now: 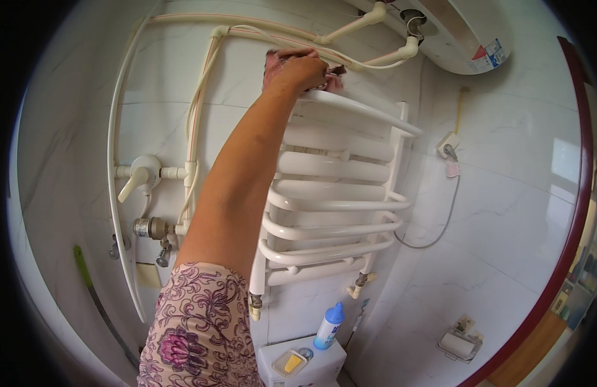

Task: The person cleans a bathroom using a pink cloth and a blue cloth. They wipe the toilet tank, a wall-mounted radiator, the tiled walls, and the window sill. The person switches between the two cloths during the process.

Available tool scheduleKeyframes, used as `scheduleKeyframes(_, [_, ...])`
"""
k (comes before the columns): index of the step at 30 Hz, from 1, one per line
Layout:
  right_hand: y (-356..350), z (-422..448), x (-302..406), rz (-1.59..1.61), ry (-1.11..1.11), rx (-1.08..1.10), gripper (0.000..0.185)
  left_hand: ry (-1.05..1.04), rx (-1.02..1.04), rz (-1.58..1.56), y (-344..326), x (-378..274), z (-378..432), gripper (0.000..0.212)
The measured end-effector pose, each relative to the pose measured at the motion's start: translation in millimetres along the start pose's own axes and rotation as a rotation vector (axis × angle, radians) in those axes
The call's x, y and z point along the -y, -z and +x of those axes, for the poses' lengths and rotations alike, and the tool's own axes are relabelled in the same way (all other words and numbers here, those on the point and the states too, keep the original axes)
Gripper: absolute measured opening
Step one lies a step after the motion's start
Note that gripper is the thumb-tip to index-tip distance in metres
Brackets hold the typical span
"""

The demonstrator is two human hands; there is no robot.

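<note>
My left hand (pixel 306 72) grips a crumpled pink cloth (pixel 279 65) with dark edging. It is raised to the top left end of a white towel-rail radiator (pixel 335 167), and the cloth is at or close to the upper bar (pixel 361 107). My fingertips are partly hidden by the hand and cloth. Below, my bare forearm and patterned sleeve (pixel 201 324) cover part of the radiator's left side. My right hand is out of view.
Cream pipes (pixel 197 126) and a lever mixer valve (pixel 146 174) line the wall at left. A water heater (pixel 468 34) hangs at upper right. A blue-capped bottle (pixel 329 326) and a soap dish (pixel 289 364) stand on a white toilet tank (pixel 322 365).
</note>
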State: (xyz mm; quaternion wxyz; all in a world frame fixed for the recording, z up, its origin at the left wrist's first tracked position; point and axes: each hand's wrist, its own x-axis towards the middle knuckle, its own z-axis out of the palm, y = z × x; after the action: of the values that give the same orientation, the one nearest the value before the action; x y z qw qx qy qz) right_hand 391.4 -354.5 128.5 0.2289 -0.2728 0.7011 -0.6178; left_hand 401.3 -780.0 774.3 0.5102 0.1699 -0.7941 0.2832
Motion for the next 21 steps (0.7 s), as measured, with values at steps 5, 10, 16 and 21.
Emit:
scheduleKeyframes(5, [-9,1,1,0.010,-0.022,0.011,0.018,0.015,0.122,-0.893,5,-25,12,0.022])
scheduleKeyframes(10, [-11,0,5,0.010,-0.035,0.006,0.017,0.070,-0.758,-0.628,30,3,-15,0.026])
scheduleKeyframes(16, [-19,-1,11,0.014,-0.034,0.050,0.016,0.174,-0.836,-0.498,-16,49,-52,0.027])
scheduleKeyframes(21, [-25,0,-24,0.148,-0.073,0.085,0.017,0.305,-0.774,-0.303,-72,28,-143,0.024])
